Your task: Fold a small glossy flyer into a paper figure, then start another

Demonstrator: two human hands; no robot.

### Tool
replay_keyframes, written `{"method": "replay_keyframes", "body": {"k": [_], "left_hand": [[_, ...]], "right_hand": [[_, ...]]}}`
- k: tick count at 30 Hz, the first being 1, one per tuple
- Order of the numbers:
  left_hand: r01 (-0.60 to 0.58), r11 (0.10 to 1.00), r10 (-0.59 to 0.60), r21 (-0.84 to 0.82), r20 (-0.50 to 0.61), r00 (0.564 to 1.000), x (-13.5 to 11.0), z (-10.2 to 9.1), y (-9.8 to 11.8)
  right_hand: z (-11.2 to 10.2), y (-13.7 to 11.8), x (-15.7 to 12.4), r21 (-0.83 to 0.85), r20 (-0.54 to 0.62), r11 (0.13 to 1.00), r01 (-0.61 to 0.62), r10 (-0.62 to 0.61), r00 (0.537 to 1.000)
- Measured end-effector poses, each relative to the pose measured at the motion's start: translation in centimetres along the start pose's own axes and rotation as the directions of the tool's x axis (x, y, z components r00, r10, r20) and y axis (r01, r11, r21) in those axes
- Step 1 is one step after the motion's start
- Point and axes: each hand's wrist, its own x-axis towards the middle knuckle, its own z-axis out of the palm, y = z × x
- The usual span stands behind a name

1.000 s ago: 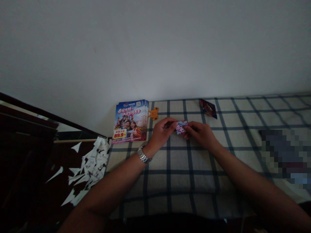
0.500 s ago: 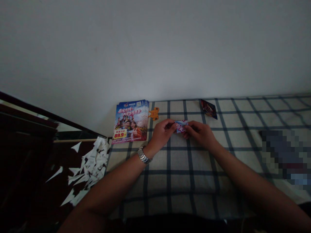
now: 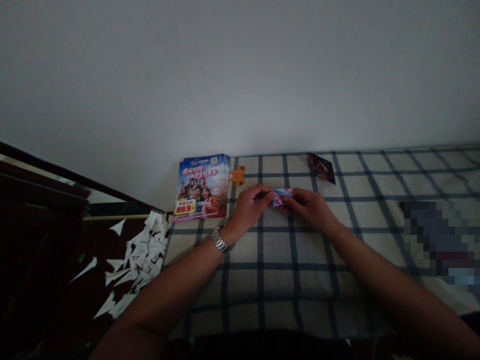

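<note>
- A small folded piece of printed paper [image 3: 281, 198], pink, white and blue, is held over the checked cloth [image 3: 275, 282], nearer its far edge, along the wall [image 3: 243, 75], than its near edge. Whether it touches the cloth is hard to tell.
- The left hand [image 3: 252, 201], with a metal watch [image 3: 222, 240] at the wrist, pinches the paper's left end between thumb and fingers.
- The right hand [image 3: 309, 206] grips the right end, thumb on the front, fingers curled behind.
- To crease well, the left fingers should probably hold lightly but steadily, so the layers do not slip, while the right thumb presses along the fold.
- Edges are best matched before pressing; the soft cloth likely gives little backing, so a firm pinch should crease more sharply.
- At the cloth's far left corner lies a stack of glossy leaflets [image 3: 198, 187], an orange bear-shaped item [image 3: 238, 176] just beside it.
- Near the far edge, right of the hands, sits a dark printed paper [image 3: 321, 168].
</note>
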Motion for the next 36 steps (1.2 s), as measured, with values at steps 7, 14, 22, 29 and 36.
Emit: {"method": "replay_keyframes", "body": {"k": [7,14,22,29,36], "left_hand": [[0.036,0.997,-0.036,-0.070,0.000,0.999,0.08,0.20,0.01],[0.029,0.995,-0.021,-0.094,0.078,0.997,-0.05,0.27,0.01],[0.015,0.999,-0.012,-0.040,0.058,0.998,-0.06,0.19,-0.13],[0.028,0.997,-0.026,-0.067,0.035,0.999,0.02,0.18,-0.28],[0.017,0.998,-0.016,-0.054,0.018,1.000,-0.01,0.20,-0.05]], "right_hand": [[-0.08,-0.05,-0.05,-0.098,-0.058,0.995,0.029,-0.035,0.998],[-0.14,-0.36,0.01,-0.042,-0.114,0.999,0.017,-0.021,0.993],[0.06,-0.34,0.07,-0.007,-0.099,1.000,0.011,-0.012,0.995],[0.19,-0.22,0.12,0.103,-0.065,0.995,0.000,0.007,0.998],[0.11,-0.15,0.23,0.093,-0.048,0.995,-0.034,0.039,0.998]]}}
